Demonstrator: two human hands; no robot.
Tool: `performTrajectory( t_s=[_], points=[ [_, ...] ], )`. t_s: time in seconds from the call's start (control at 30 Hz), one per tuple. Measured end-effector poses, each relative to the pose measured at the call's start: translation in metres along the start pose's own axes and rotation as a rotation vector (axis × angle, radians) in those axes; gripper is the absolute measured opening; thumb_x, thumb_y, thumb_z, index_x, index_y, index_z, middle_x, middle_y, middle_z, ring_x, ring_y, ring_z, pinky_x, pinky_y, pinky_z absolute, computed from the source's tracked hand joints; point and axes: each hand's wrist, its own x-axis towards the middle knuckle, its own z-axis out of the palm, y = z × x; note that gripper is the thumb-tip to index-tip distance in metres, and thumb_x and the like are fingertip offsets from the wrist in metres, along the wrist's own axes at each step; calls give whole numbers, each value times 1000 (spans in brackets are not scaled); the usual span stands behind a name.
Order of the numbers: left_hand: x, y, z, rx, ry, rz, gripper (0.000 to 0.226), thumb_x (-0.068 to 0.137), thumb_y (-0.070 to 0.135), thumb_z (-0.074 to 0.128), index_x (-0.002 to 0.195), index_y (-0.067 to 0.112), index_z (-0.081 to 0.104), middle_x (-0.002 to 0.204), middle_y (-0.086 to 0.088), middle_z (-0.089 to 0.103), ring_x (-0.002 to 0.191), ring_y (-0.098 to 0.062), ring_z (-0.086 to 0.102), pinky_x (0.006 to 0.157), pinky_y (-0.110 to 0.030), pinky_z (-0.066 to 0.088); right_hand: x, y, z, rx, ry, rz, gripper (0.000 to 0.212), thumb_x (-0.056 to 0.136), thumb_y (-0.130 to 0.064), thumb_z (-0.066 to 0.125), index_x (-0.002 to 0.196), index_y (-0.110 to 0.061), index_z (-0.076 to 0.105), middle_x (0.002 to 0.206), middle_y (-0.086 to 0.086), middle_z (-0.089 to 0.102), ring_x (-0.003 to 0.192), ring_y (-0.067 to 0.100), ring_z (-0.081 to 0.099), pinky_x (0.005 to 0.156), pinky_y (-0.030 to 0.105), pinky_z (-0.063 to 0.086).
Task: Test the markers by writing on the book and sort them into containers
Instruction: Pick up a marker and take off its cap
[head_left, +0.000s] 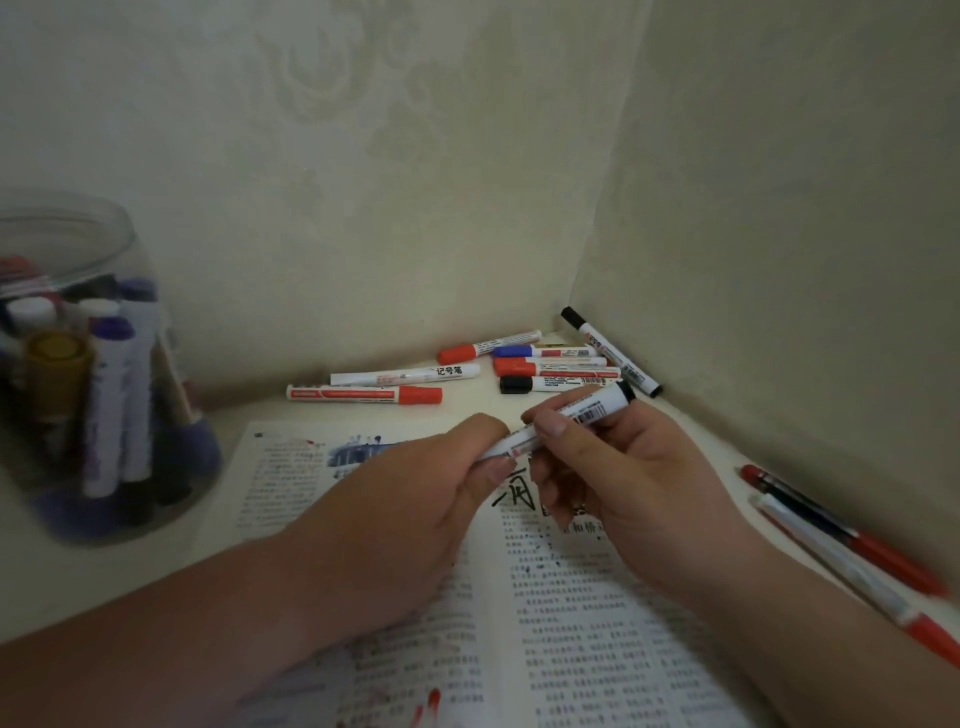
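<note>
In the centre of the frame, a white marker (587, 413) with a black end is held over the open book (571, 613). The left hand (431, 499) grips its lower end and the right hand (623, 478) pinches its barrel. A clear jar (93, 364) with markers stands at the left, and loose markers (545, 369) lie above the hands near the wall corner.

You've got just the one view here: a wide-angle cam on your head, looking forward and down at the counter (78, 587). It's close enough that your forearms come in from the bottom edge, and your left hand (415, 499) and right hand (623, 478) land mid-frame with the marker (587, 413), right over the book (561, 623). It faces into the corner where two walls meet, with the jar (78, 364) off at the left edge looking soft and blurry.
</note>
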Motion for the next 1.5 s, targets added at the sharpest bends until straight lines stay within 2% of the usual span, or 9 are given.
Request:
performTrajectory(
  t_s=[0.27,0.37,0.53,0.77,0.9,1.03,1.17,1.37,1.5],
  points=[
    [0,6,-8,-144,-46,-47,34,83,70,31,110,56,45,85,12,62,73,-9,58,68,-24,43,-6,-10,0,-16,-29,-108,14,85,-34,64,81,-24,72,64,10,62,55,22,55,49,32,46],
    [-3,5,-6,-46,-140,-94,46,78,80,27,119,59,32,82,9,60,68,-3,54,59,-24,41,0,-19,-16,0,197,-167,19,86,-33,61,70,-25,67,55,6,52,46,21,44,43,30,37],
    [-5,3,3,446,-280,-144,99,62,98,34,146,55,2,138,30,33,133,2,32,112,-29,32,25,-17,-78,-2,555,-155,36,87,-15,72,67,-22,43,55,5,40,44,17,32,42,23,27],
    [-4,1,1,479,-323,-290,127,45,108,27,153,47,4,143,23,24,136,-5,24,112,-34,32,31,-7,-86,-222,409,122,35,95,-40,63,91,-6,71,73,16,71,59,23,66,52,30,54],
    [-3,4,1,500,-332,-292,128,46,108,26,155,44,5,147,21,23,139,-6,23,113,-32,28,37,-12,-90,-178,328,225,5,89,-12,73,87,-8,71,74,12,66,65,17,63,69,36,58],
    [-2,2,0,499,-325,-267,128,45,108,25,154,45,8,143,21,27,137,-5,25,112,-31,30,37,-9,-97,-199,324,228,25,85,7,66,68,-10,57,58,8,43,51,15,44,84,49,55],
    [-3,-1,3,482,-318,-263,127,44,109,26,153,46,8,134,26,28,130,-2,27,108,-29,31,22,9,-102,-170,400,122,30,87,6,67,65,-15,62,51,0,48,48,11,51,89,51,55],
    [-1,-1,2,485,-327,-292,128,43,108,25,153,48,3,149,26,19,142,-3,18,116,-31,24,20,12,-100,-430,370,-1,7,86,-7,74,83,-5,68,55,-5,60,51,9,55,54,21,47],
    [-1,2,2,507,-331,-309,128,43,108,25,153,48,0,158,24,10,148,-5,10,120,-31,16,24,17,-108,-347,379,30,11,83,1,72,78,-9,69,50,-1,50,45,14,41,46,27,31]
  ],
)
